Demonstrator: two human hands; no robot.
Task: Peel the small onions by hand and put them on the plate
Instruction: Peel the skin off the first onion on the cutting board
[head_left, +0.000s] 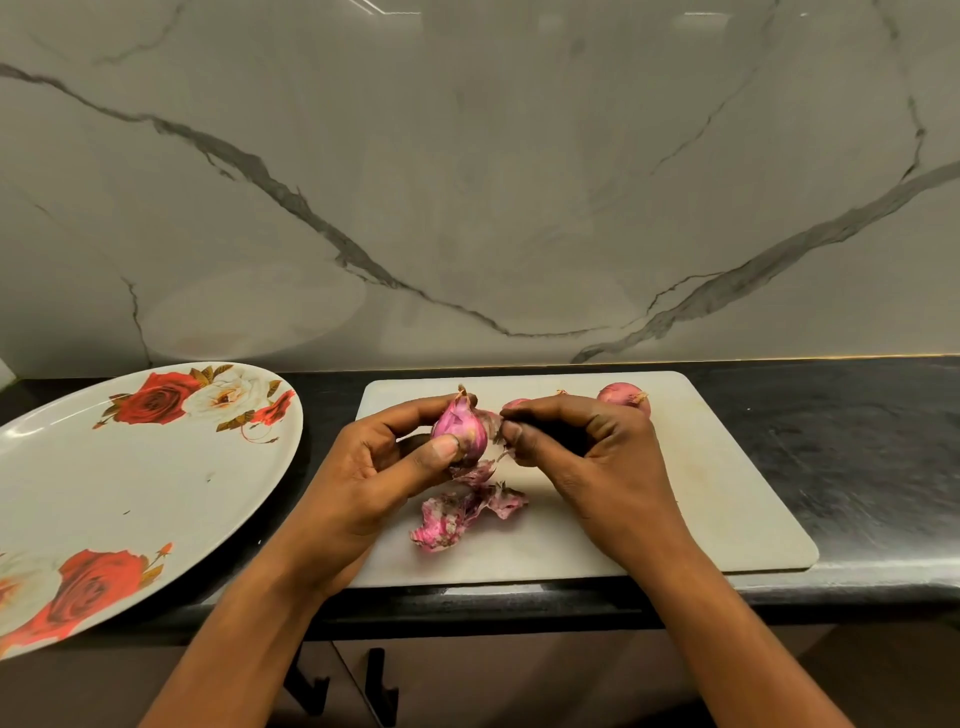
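The onion (462, 428) is held just above the board (701, 493), between both hands. It is gripped by the left hand (363, 467), with the thumb pressed on the near side and the curled fingers closed on the far side. A flap of skin (497, 422) at its right side is pinched between the thumb and the fingertips of the right hand (597, 457).

The onion is judged to be light and firm, so a moderate grip is enough. Where the peeled flesh is exposed it will probably be smooth and a little slippery, so it is better held across the middle. The skin is thin, dry and brittle. It tears easily, so it should be taken close to the bulb and pulled along it, toward the root end.

Loose peels (462, 514) lie on the board below the hands. A whole onion (623, 397) lies at the far side, and what seems to be another one (516, 402) is mostly hidden behind the right fingers. No onion is seen yet on the plate (104, 467), to the left of the board.
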